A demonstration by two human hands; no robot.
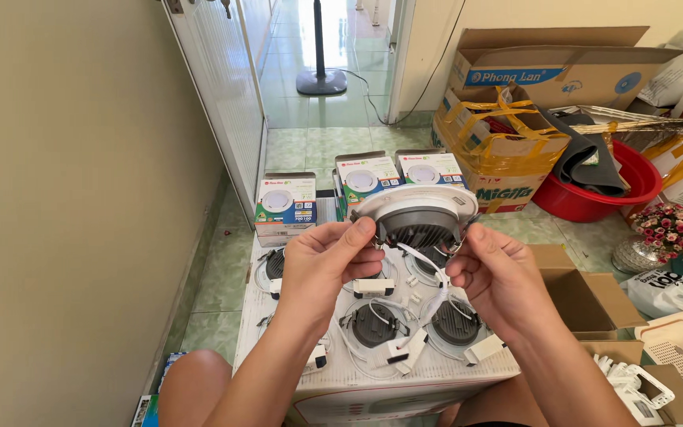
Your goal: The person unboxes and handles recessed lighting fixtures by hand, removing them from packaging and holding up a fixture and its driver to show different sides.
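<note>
Tiled floor, downlight between left hand, right hand

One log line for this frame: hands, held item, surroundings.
left hand: grips downlight | right hand: grips downlight side | below: more downlights on white box

We see a white-rimmed downlight with a dark grey ribbed back and white wires. Behind it sit a red basin, yellow-taped brown cartons and pale green floor tiles.

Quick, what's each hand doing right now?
Left hand: closed on the round downlight, gripping its left rim.
Right hand: closed on the same downlight, pinching its right side.
</note>
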